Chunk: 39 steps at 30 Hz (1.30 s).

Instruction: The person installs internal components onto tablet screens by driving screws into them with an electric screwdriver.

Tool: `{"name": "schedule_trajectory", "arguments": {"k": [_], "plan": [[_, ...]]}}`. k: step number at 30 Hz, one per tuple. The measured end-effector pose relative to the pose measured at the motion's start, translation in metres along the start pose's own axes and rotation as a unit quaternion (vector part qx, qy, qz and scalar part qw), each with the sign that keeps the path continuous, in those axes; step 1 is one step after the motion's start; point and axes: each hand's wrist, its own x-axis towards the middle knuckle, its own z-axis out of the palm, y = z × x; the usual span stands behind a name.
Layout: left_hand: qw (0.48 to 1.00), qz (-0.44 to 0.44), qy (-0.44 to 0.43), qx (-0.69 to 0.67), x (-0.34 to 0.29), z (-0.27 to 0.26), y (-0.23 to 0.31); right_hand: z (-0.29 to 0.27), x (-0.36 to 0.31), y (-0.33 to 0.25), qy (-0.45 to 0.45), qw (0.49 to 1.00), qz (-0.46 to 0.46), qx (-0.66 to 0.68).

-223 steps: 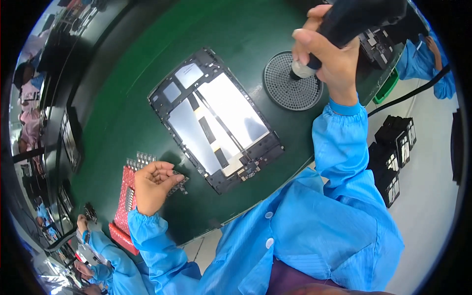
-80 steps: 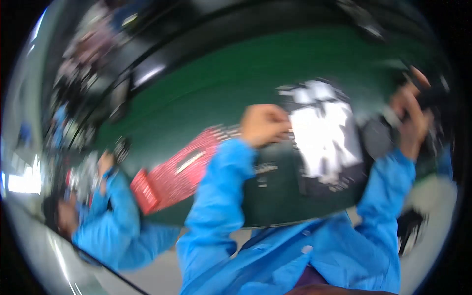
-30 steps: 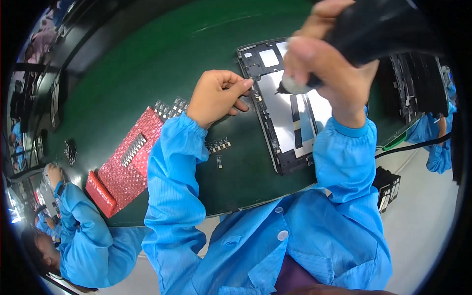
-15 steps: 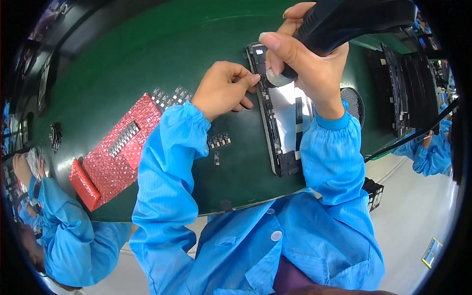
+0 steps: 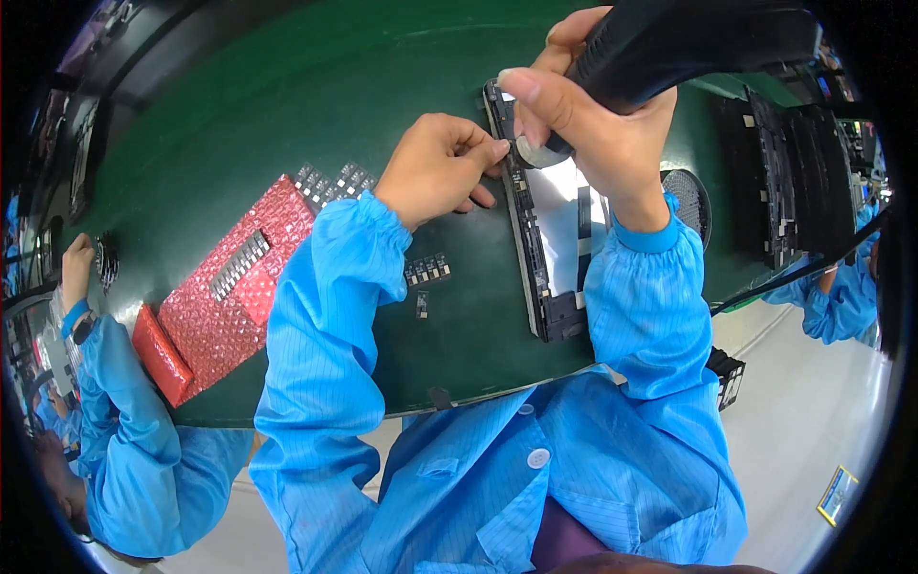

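My right hand (image 5: pixel 612 124) is wrapped round a black handheld tool (image 5: pixel 669 48). The tool's rounded grey end sits over the left side of a long black frame (image 5: pixel 555 320) with a shiny white panel (image 5: pixel 555 220). At the frame's upper left edge, my left hand (image 5: pixel 435 172) is closed, thumb and forefinger pinched together. Whatever it pinches is too small to make out. Below that hand, a strip of small black parts (image 5: pixel 427 270) lies on the green table, with a single small part (image 5: pixel 423 304) beside it.
A red bubble-wrap pouch (image 5: pixel 206 330) lies at left with a strip of parts (image 5: pixel 241 266) on it; more strips (image 5: pixel 335 187) sit beyond. Black frames (image 5: pixel 770 182) stand at right near a black mesh round (image 5: pixel 684 206). A co-worker's hand (image 5: pixel 76 273) is at far left.
The frame has tilted slightly, its upper end narrowing in view. My hands have barely shifted. At far left, the co-worker's hand has moved up to the dark bundle on the table.
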Motion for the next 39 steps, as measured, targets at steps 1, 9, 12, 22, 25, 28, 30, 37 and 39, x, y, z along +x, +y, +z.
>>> {"name": "schedule_trajectory", "arguments": {"k": [1, 9, 12, 22, 25, 28, 30, 37, 39], "plan": [[1.0, 0.001, -0.002, 0.0, 0.001, -0.001, -0.001, 0.012, 0.006, -0.015, 0.001, 1.0, 0.003, 0.0], [1.0, 0.02, 0.006, 0.009, -0.003, 0.001, -0.005, 0.019, -0.002, -0.015, 0.092, 0.969, 0.169, -0.154], [1.0, 0.012, -0.01, 0.008, 0.002, 0.005, -0.005, 0.012, -0.003, -0.007, 0.043, 0.995, -0.027, -0.08], [0.997, 0.028, 0.033, 0.064, -0.003, 0.001, 0.0, -0.027, 0.012, -0.125, 0.207, 0.879, 0.237, -0.359], [0.946, 0.132, 0.121, 0.271, -0.007, 0.006, 0.0, -0.05, -0.011, -0.142, 0.212, 0.866, 0.257, -0.373], [0.786, 0.34, 0.12, 0.503, -0.041, 0.055, 0.006, -0.04, -0.011, -0.149, 0.287, 0.835, 0.279, -0.377], [0.776, 0.398, 0.013, 0.49, -0.073, 0.09, 0.003, -0.038, -0.01, -0.147, 0.315, 0.827, 0.273, -0.376], [0.743, 0.401, 0.04, 0.534, -0.073, 0.091, -0.029, -0.031, -0.024, -0.148, 0.355, 0.848, 0.262, -0.294], [0.759, 0.372, 0.076, 0.529, -0.055, 0.071, -0.02, -0.028, -0.025, -0.153, 0.357, 0.849, 0.29, -0.258]]}}
